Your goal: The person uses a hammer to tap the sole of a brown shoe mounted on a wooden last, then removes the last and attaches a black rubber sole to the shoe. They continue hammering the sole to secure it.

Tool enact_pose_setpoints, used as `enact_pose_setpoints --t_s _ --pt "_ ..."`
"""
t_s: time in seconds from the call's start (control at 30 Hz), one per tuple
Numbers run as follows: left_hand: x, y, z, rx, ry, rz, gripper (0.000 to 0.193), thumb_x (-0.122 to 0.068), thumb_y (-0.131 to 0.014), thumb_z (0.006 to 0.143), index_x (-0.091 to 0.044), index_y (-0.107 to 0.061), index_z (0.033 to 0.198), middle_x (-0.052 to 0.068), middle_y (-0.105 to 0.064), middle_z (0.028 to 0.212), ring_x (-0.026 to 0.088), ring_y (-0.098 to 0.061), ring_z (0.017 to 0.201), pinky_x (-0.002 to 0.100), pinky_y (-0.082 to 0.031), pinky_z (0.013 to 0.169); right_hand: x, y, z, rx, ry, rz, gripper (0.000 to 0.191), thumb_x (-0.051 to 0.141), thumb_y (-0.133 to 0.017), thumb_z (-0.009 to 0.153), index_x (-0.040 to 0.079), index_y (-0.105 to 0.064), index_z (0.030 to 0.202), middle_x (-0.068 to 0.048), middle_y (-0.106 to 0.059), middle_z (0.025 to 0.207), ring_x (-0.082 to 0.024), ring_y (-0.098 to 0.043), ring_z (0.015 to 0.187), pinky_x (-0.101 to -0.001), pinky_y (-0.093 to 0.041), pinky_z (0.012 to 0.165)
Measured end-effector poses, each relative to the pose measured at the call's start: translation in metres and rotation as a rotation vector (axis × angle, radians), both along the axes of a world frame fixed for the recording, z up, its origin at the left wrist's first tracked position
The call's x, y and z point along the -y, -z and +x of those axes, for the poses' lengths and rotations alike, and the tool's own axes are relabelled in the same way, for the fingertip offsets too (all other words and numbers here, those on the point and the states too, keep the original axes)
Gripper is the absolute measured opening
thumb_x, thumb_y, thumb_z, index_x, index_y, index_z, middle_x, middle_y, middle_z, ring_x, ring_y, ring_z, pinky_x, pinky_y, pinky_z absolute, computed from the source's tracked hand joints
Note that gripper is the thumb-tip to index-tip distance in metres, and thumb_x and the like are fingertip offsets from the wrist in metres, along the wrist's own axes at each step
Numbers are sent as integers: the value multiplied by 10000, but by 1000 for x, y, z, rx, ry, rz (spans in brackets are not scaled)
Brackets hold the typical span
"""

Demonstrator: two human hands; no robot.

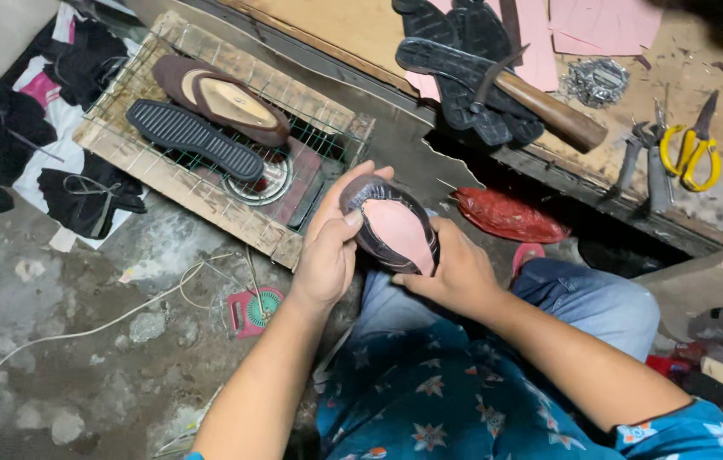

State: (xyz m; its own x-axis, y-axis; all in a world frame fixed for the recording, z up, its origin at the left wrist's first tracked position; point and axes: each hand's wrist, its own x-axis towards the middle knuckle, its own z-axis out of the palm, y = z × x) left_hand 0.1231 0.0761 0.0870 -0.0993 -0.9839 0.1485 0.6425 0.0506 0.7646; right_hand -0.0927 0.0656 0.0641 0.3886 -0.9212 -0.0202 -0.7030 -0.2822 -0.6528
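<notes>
Both of my hands hold a shoe upper (391, 226) turned sole side up, dark around the rim with a pink insole in the middle. My left hand (330, 243) grips its left side, thumb pressed on the dark edge. My right hand (451, 271) cups it from the right and below. The shoe is held above my lap, over my jeans (578, 298).
A wire rack (314, 115) over a round heater holds a black ribbed sole (191, 136) and a brown shoe (221, 98). On the bench lie black soles (455, 64), a hammer (549, 106), pliers (644, 162), yellow scissors (692, 145). Red bag (506, 215), white cord (106, 324) on the floor.
</notes>
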Motion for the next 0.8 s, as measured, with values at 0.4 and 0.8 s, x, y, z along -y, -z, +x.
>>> enact_pose_setpoints --t_s 0.4,0.8 --pt "5 -22 -39 280 -56 4 446 -41 -515 959 40 -520 1397 184 -627 1395 226 -609 1263 372 -462 1133 -12 10 -32 117 -38 -89 949 419 -897 694 38 -407 1412 -238 -611 1283 -429 -604 1188 -485 -492 964" --pt "68 42 11 -100 -212 257 413 -31 -469 902 99 -536 1288 272 -655 1238 365 -656 1149 482 -518 1071 32 83 -80 903 67 856 420 183 -505 1033 -54 -605 1366 -141 -698 1300 -208 -668 1178 -367 -521 1030"
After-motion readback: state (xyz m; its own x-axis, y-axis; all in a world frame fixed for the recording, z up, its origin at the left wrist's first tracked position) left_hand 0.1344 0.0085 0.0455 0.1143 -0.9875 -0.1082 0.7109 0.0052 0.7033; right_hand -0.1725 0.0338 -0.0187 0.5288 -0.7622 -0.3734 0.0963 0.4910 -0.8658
